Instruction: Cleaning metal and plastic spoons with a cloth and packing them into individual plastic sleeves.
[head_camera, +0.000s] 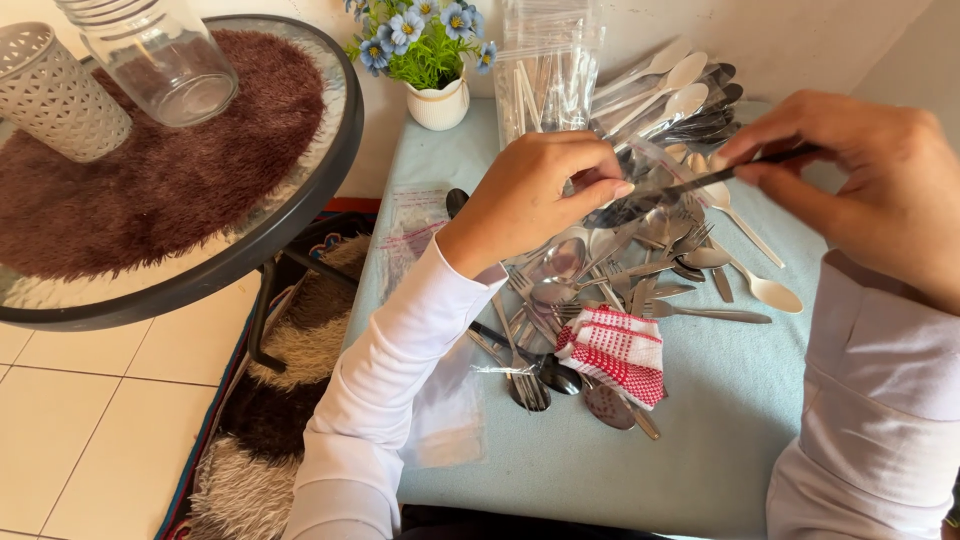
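Observation:
My left hand (535, 195) pinches the bowl end of a metal spoon (640, 203) together with a clear plastic sleeve (655, 160) above the table. My right hand (865, 175) grips the same spoon by its dark handle, at the right. Below both hands lies a pile of metal forks and spoons (610, 275) on the light blue tablecloth (720, 420). A red and white checked cloth (612, 352) rests on the near side of the pile. Both arms wear white sleeves.
A stack of clear plastic sleeves (545, 70) and several pale and dark spoons (680, 95) stand at the back. A white pot of blue flowers (437, 100) sits beside them. To the left, a round glass table (250, 245) holds a brown mat, a glass jar (160, 60) and a white holder (55, 95).

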